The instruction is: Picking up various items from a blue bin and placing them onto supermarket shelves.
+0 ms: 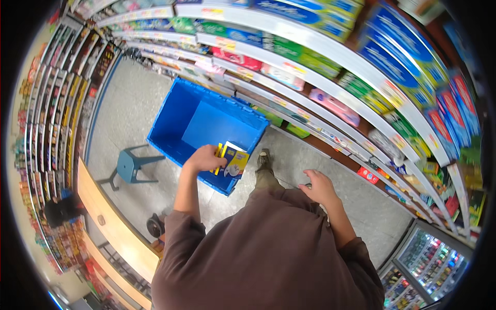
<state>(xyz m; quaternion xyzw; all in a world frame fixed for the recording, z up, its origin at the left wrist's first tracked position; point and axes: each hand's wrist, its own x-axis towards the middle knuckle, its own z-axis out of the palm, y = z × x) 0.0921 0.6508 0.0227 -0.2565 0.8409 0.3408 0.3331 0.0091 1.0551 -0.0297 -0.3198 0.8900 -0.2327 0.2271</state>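
My left hand (pixel 204 158) grips yellow and dark blue packages (pixel 235 162) over the near side of a blue plastic crate (pixel 172 112). One package has a pale picture on its face, and a thinner yellow edge shows beside my fingers. How many packages there are is hard to tell. The crate's visible floor is bare, though the packages and my hand hide its near corner. On the right, my right hand (pixel 321 187) hangs above the floor with its fingers apart, holding nothing.
Long white-edged store shelves (pixel 279 77) packed with boxed goods curve along the far and right sides. A blue-green plastic stool (pixel 133 166) stands left of the crate, near a wooden table (pixel 116 217). A glass-door cooler (pixel 422 263) is at lower right. A dark-clothed person (pixel 60 211) is at far left.
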